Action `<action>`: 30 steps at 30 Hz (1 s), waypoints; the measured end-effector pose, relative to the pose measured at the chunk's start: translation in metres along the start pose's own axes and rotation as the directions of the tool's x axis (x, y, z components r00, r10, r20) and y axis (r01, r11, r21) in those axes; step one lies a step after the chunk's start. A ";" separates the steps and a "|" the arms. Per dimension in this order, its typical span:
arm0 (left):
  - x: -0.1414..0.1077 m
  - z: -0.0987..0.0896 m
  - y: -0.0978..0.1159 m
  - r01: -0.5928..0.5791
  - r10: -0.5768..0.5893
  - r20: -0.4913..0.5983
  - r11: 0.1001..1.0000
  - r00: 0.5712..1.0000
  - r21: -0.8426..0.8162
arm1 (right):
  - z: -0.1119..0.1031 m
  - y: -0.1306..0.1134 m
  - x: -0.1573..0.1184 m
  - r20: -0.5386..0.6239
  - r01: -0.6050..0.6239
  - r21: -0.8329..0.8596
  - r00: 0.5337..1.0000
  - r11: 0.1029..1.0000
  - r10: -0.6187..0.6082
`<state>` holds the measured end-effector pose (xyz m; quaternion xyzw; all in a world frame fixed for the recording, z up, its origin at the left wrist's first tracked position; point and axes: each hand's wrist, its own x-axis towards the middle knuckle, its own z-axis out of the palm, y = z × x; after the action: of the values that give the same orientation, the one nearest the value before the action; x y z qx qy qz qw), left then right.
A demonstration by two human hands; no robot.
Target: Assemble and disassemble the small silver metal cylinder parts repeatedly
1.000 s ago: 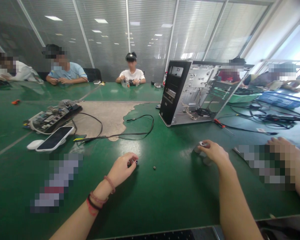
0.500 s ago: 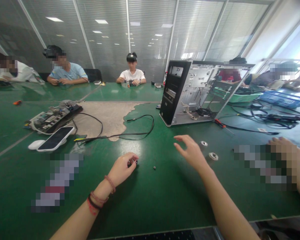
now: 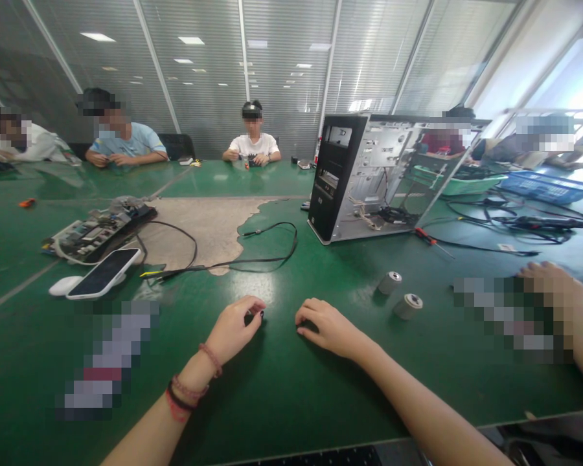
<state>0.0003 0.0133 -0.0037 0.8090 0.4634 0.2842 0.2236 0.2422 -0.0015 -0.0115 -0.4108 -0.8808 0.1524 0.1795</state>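
Note:
My left hand [image 3: 238,323] is low over the green table [image 3: 252,401], its thumb and fingers pinched around a small black part [image 3: 261,315], too small to name. A short gap to the right of it, my right hand [image 3: 325,327] reaches down to the tabletop with thumb and fingertips curled together. These fingertips cover the place of a small dark round part, which is now hidden. Two short metal cylinders, a nearer one [image 3: 408,307] and a farther one [image 3: 389,283], stand upright beyond my right forearm.
An open computer case [image 3: 333,188] stands ahead on the right, with a red-handled screwdriver [image 3: 425,237] beside it. Black cables [image 3: 267,260], a phone [image 3: 104,275] and a circuit assembly [image 3: 102,230] lie left. A co-worker's hand [image 3: 554,285] rests far right; other people sit across the table.
My right hand has moved left and down from open air to the small round part on the table, and its fingers have curled in. My left hand keeps its pinch.

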 end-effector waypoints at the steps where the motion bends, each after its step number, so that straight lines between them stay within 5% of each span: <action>1: 0.000 0.000 0.000 0.000 0.000 0.002 1.000 1.000 0.000 | 0.001 -0.001 0.001 -0.003 0.004 0.002 1.000 1.000 -0.004; 5: -0.001 0.001 -0.001 -0.004 0.004 0.013 1.000 1.000 -0.004 | -0.011 0.008 0.002 -0.075 0.005 0.019 0.997 1.000 -0.003; 8: -0.002 0.000 0.001 -0.006 0.006 0.012 1.000 1.000 -0.001 | -0.038 0.037 -0.008 -0.304 -0.087 0.040 0.948 0.995 0.095; 11: -0.002 0.000 0.003 -0.009 0.009 0.014 1.000 1.000 0.018 | -0.069 0.082 -0.034 -0.602 -0.338 0.030 0.745 0.941 0.287; 13: -0.003 0.000 0.004 -0.014 0.013 0.022 0.999 1.000 0.031 | -0.083 0.112 -0.055 -0.685 -0.504 0.055 0.609 0.862 0.400; 15: -0.003 0.000 0.005 -0.017 0.016 0.028 0.999 0.999 0.037 | -0.090 0.134 -0.073 -0.683 -0.630 0.060 0.540 0.774 0.492; 19: -0.003 0.000 0.007 -0.030 0.029 0.027 0.999 0.999 0.030 | -0.089 0.149 -0.088 -0.592 -0.722 0.042 0.539 0.691 0.599; 30: -0.003 -0.001 0.008 -0.030 0.029 0.027 0.999 0.999 0.030 | -0.084 0.149 -0.084 -0.511 -0.754 0.020 0.557 0.657 0.655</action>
<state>0.0037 0.0071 0.0017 0.8227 0.4526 0.2696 0.2134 0.4291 0.0348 -0.0151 -0.7695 -0.5784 0.0161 0.2704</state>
